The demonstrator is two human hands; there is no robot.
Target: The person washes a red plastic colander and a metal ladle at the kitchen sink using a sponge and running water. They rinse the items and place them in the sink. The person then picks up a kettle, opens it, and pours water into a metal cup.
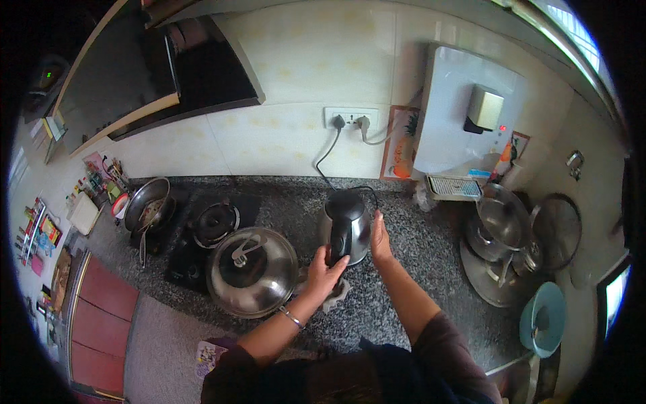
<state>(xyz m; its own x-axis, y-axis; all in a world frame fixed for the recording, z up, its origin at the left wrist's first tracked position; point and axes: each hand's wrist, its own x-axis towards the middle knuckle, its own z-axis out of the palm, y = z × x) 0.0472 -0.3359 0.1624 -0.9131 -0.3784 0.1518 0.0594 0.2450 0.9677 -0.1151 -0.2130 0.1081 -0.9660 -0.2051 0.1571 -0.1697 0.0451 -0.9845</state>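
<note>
A stainless-steel electric kettle [359,233] with a black lid and handle stands on the speckled granite counter [383,313]. My left hand [325,272] is closed around the lower part of its handle. Beside the kettle's right side is my right hand [381,237], fingers extended and palm towards the steel; whether it touches is unclear. A black cord runs from behind the kettle to a wall socket [351,120]. Partly under my left forearm lies a crumpled whitish cloth [336,297].
Left of the kettle, a wok with a domed steel lid [252,272] sits by the gas hob [217,222]; a frying pan [150,209] is farther left. Steel pans [502,217] and a teal basin [542,320] stand right. A water dispenser [464,111] hangs on the wall.
</note>
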